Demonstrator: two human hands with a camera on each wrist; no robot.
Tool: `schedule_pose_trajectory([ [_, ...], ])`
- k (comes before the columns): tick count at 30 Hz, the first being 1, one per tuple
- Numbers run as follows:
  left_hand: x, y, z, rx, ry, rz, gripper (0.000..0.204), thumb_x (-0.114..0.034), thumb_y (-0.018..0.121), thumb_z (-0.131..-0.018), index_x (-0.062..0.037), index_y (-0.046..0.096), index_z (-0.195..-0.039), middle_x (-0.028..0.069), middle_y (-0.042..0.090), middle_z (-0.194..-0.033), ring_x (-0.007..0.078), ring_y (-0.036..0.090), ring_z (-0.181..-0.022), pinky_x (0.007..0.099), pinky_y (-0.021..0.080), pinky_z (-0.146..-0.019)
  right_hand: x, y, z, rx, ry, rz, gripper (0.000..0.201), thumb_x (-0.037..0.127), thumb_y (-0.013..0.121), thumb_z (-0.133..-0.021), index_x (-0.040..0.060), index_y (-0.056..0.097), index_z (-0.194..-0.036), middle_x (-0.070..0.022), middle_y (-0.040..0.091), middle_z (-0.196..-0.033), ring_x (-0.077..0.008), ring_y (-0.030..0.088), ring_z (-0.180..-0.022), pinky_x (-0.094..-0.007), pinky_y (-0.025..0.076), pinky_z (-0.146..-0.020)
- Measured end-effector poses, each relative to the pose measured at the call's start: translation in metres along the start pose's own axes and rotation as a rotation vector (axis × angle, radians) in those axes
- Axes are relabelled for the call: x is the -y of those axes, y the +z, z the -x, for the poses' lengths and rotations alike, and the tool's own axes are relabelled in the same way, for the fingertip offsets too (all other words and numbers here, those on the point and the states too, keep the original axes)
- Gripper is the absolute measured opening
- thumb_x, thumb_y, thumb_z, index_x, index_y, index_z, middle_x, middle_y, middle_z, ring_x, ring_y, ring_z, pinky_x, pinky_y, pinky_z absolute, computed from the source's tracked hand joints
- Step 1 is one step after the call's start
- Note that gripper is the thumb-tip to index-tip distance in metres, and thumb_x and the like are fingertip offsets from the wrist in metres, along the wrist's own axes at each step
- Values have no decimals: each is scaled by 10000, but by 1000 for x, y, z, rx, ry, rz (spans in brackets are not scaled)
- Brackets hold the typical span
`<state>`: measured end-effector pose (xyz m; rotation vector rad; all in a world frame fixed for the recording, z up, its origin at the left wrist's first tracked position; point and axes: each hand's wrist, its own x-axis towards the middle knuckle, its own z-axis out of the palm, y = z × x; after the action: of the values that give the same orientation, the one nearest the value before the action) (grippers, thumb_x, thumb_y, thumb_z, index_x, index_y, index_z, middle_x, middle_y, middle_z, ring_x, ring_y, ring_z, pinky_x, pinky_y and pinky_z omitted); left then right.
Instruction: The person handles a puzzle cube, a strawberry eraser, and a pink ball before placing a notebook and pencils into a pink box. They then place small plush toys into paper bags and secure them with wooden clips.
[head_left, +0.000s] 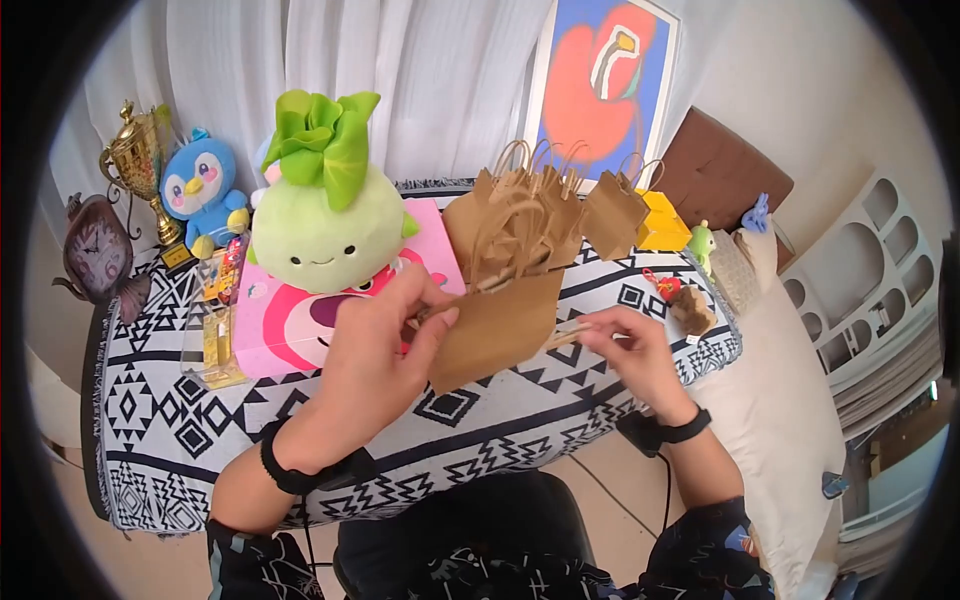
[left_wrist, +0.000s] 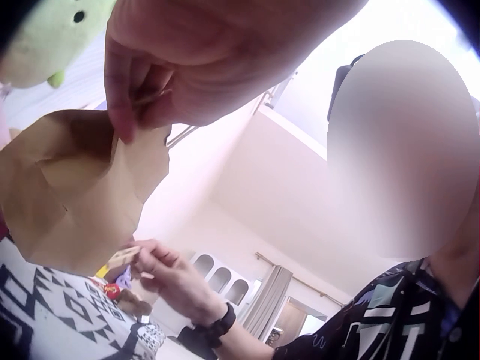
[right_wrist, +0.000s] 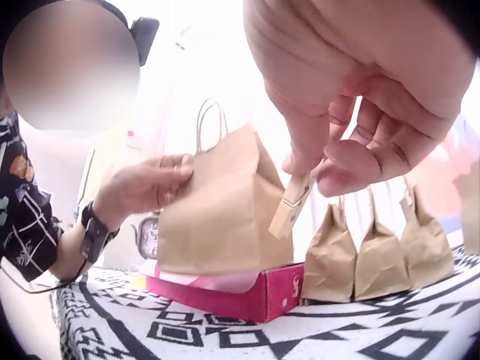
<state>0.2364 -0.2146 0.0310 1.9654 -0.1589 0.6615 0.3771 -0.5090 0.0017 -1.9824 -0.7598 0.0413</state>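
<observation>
My left hand [head_left: 385,345] pinches the upper edge of a brown paper bag [head_left: 500,330] with twisted paper handles. The bag is tilted in the head view and held in front of a pink box [head_left: 240,335]. To the right of the bag, my right hand [head_left: 635,355] pinches a wooden clothespin [right_wrist: 291,206] between thumb and fingers. In the right wrist view the clothespin points down, overlapping the bag's side edge. From the left wrist, the bag [left_wrist: 71,191] shows creased paper below my left fingers.
A green turnip-like plush [head_left: 330,235] sits on the pink box. Several paper bags stand behind, beside a yellow box [head_left: 662,222]. At left are a blue penguin plush [head_left: 205,185], a gold trophy [head_left: 140,160] and a clock [head_left: 98,250]. A small brown plush [head_left: 692,312] lies at right.
</observation>
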Motion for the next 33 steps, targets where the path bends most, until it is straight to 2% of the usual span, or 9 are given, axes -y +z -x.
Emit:
schedule_pose_trajectory([
  [1, 2, 5, 2, 55, -17, 12, 74, 5, 656, -998, 19, 586, -978, 60, 711, -789, 73, 654, -696, 243, 508, -611, 2, -13, 4, -35, 7, -36, 174, 51, 795, -920, 59, 775, -1092, 8, 725, -912, -41, 638, -808, -194, 443, -638],
  [9, 7, 28, 13, 167, 15, -39, 102, -8, 694, -963, 30, 601, -948, 104, 704, -748, 145, 681, -608, 281, 531, -578, 71, -44, 22, -172, -306, 146, 170, 0, 842, -809, 40, 791, -966, -51, 685, -938, -170, 627, -845, -282, 476, -751],
  [12, 5, 29, 16, 208, 33, -65, 97, -3, 700, -951, 30, 610, -957, 119, 732, -786, 187, 714, -622, 292, 550, -583, 90, -28, 18, -149, -488, 356, 276, 12, 883, -699, 101, 812, -951, -63, 617, -1141, -252, 612, -1071, -359, 500, -859],
  [15, 2, 30, 20, 223, 44, -85, 94, 4, 707, -937, 25, 621, -971, 133, 760, -846, 235, 732, -645, 304, 558, -589, 103, -11, 7, -152, -655, 513, 280, 39, 888, -683, 103, 812, -944, -85, 605, -1188, -333, 584, -1187, -431, 492, -942],
  [16, 1, 29, 20, 223, 46, -86, 94, 4, 707, -937, 25, 621, -971, 133, 760, -846, 235, 732, -645, 304, 558, -589, 104, -8, 7, -105, -647, 569, 261, 63, 882, -695, 94, 809, -943, -116, 607, -1240, -408, 540, -1290, -496, 464, -1031],
  [20, 2, 30, 22, 221, 85, -68, 91, 13, 705, -925, 17, 634, -981, 138, 769, -873, 260, 734, -656, 317, 563, -599, 103, 7, 2, 31, -607, 571, 241, 76, 857, -732, 83, 806, -968, -164, 577, -1383, -441, 478, -1388, -532, 419, -1127],
  [27, 2, 25, 17, 228, 57, -52, 87, 19, 702, -925, 17, 631, -975, 145, 765, -875, 279, 719, -648, 333, 552, -602, 82, -1, 8, -48, -739, 352, 298, 95, 895, -757, 42, 761, -1017, -168, 648, -1354, -381, 608, -1279, -460, 498, -1059],
  [29, 4, 27, 17, 212, 66, -28, 86, 19, 703, -925, 16, 628, -967, 147, 763, -874, 280, 717, -646, 334, 551, -600, 73, -3, 14, -114, -577, 255, 320, 114, 919, -753, 29, 740, -1004, -173, 682, -1296, -345, 655, -1219, -425, 524, -1010],
  [33, 9, 33, 20, 220, 73, -7, 90, 15, 705, -927, 12, 617, -946, 151, 763, -888, 287, 708, -644, 339, 548, -595, 61, 5, 16, -91, -462, 95, 560, 118, 928, -756, 49, 657, -1242, -175, 654, -1338, -300, 638, -1241, -386, 512, -1011],
])
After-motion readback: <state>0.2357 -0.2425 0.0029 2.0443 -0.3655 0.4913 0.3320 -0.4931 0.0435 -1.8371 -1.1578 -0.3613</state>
